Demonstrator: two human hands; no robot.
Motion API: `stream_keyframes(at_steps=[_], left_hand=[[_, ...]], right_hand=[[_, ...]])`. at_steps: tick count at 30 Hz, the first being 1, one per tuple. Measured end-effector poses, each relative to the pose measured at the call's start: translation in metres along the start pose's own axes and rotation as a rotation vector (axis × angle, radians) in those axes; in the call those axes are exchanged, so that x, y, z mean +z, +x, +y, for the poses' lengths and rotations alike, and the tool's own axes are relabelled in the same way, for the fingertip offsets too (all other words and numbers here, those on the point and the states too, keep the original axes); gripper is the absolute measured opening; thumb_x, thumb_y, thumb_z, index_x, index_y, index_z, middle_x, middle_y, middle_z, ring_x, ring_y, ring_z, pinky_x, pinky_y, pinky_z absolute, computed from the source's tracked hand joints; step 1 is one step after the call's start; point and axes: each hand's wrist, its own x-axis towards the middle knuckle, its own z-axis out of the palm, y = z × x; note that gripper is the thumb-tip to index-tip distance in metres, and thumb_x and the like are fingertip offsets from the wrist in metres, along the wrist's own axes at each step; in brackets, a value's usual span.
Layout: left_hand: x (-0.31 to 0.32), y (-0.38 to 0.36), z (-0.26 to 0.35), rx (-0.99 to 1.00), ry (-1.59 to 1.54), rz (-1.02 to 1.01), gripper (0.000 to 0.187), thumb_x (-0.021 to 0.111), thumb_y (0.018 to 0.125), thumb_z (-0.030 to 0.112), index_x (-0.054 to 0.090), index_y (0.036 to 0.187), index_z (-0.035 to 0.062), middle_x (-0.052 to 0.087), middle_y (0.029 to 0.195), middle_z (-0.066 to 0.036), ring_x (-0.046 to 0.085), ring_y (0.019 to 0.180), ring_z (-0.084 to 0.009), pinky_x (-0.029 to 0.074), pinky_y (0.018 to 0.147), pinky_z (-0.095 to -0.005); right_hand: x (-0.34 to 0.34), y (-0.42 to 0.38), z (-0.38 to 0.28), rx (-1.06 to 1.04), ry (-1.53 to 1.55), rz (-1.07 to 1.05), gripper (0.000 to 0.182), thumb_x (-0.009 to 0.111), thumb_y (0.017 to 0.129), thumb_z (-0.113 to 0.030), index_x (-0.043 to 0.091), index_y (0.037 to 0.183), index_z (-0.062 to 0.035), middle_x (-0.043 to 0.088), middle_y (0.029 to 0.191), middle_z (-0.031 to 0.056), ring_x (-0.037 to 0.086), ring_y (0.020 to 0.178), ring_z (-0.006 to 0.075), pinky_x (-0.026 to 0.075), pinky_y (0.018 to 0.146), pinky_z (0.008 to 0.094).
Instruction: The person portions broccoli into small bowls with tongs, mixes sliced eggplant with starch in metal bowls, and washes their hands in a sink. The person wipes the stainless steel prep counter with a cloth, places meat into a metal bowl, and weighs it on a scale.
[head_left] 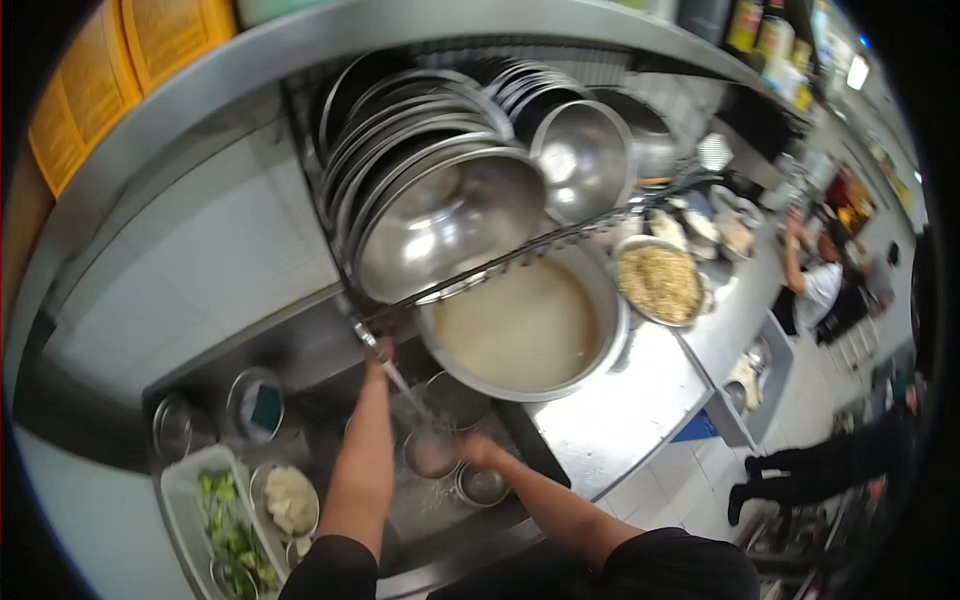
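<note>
Beside a pot [612,325] of cloudy liquid [520,320]; left hand [380,352] at tap [402,384]; right hand [480,452] at bowl [409,462]; openness and grips unclear

Bright light, strongly curved fisheye view with blackened corners.
A small white light panel [857,72] glows at upper right; glare whitens the silvery metal tabletop [612,425] and a large polished steel bowl [455,225]. The grey metal sink [425,520] is dimmer, its small round metal bowl [432,455] blurred.

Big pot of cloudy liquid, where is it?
In the head view, the big pot is near the middle, just below the stacked metal bowls and right of the left hand.
</note>
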Motion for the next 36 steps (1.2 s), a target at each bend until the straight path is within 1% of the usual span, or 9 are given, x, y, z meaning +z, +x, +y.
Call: stream_keyframes(at_steps=[1,7,12,17,21,25,27,31,36], left_hand=[[0.0,-0.008,0.013,0.093,-0.137,-0.192,0.041,0.061,0.087,0.051,0.054,0.095,0.0112,0.05,0.055,-0.005,0.05,0.042,-0.0191,0.041,0.038,-0.0327],[-0.02,0.018,0.083,-0.261,-0.891,-0.426,0.022,0.069,0.083,0.036,0.06,0.081,0.015,0.058,0.064,-0.001,0.059,0.056,-0.0141,0.047,0.044,-0.0296],[-0.005,-0.051,0.004,0.008,-0.743,-0.435,0.012,0.056,0.092,0.022,0.061,0.09,0.011,0.065,0.077,-0.007,0.064,0.066,-0.02,0.054,0.055,-0.0344],[-0.004,-0.132,-0.122,0.02,-0.39,-0.869,0.017,0.057,0.093,0.02,0.062,0.091,0.0039,0.067,0.083,-0.012,0.067,0.071,-0.024,0.056,0.062,-0.0342],[-0.005,-0.219,-0.175,-0.061,-0.041,-0.714,0.011,0.058,0.094,0.014,0.061,0.091,0.0042,0.066,0.078,-0.01,0.065,0.063,-0.0186,0.053,0.051,-0.0276],[-0.007,-0.249,-0.172,0.083,0.137,-0.614,0.011,0.059,0.093,0.014,0.062,0.091,0.0033,0.066,0.079,-0.008,0.065,0.065,-0.0158,0.052,0.056,-0.0275],[-0.003,-0.251,-0.143,0.79,0.428,-0.488,0.014,0.06,0.092,0.015,0.063,0.091,0.0011,0.066,0.08,-0.007,0.063,0.066,-0.012,0.051,0.061,-0.0276],[0.006,-0.313,0.004,1.04,0.176,-0.349,0.014,0.06,0.092,0.014,0.063,0.092,0.0004,0.065,0.08,-0.006,0.062,0.072,-0.0109,0.05,0.066,-0.0273],[0.055,-0.306,0.049,0.755,-0.125,-0.565,0.023,0.057,0.094,0.013,0.053,0.115,0.0061,0.06,0.096,-0.006,0.061,0.076,-0.014,0.046,0.058,-0.0247]], right_hand=[[-0.014,-0.035,-0.043,0.591,-0.509,-0.249,0.041,0.055,0.091,-0.042,0.064,0.116,-0.0109,0.066,0.113,0.0118,0.063,0.103,0.0327,0.05,0.078,0.0432],[-0.095,-0.101,-0.052,0.024,-0.179,0.067,0.023,0.062,0.087,-0.028,0.069,0.094,-0.0071,0.066,0.086,0.0133,0.065,0.082,0.0294,0.051,0.078,0.0391],[-0.301,-0.095,-0.211,-0.115,-0.228,0.975,0.024,0.072,0.078,-0.02,0.058,0.071,-0.0019,0.061,0.062,0.0131,0.059,0.055,0.0277,0.047,0.054,0.0385],[-0.457,-0.018,-0.238,-0.077,-0.852,1.708,0.044,0.08,0.069,-0.024,0.057,0.099,-0.0012,0.063,0.082,0.0152,0.062,0.079,0.0359,0.051,0.072,0.0446],[-0.489,-0.027,-0.242,0.214,-0.679,1.017,0.037,0.08,0.068,-0.025,0.067,0.094,-0.0019,0.067,0.1,0.0201,0.065,0.095,0.0368,0.053,0.082,0.0435],[-0.499,-0.036,-0.237,-0.011,-0.71,1.028,0.018,0.068,0.072,-0.014,0.072,0.087,-0.0043,0.068,0.093,0.0201,0.064,0.092,0.0383,0.052,0.081,0.0438],[-0.463,-0.072,-0.261,-0.193,-0.68,1.121,0.04,0.061,0.072,-0.006,0.066,0.112,-0.0081,0.063,0.107,0.0191,0.062,0.099,0.0371,0.052,0.081,0.0445],[-0.375,-0.115,-0.239,-0.486,-1.004,1.496,0.064,0.056,0.071,0.003,0.053,0.133,-0.0128,0.053,0.125,0.023,0.055,0.116,0.0366,0.05,0.093,0.0434],[-0.297,-0.154,-0.224,-0.454,-1.231,1.165,0.065,0.058,0.079,-0.01,0.039,0.141,-0.015,0.05,0.127,0.02,0.051,0.117,0.0377,0.047,0.092,0.0452]])
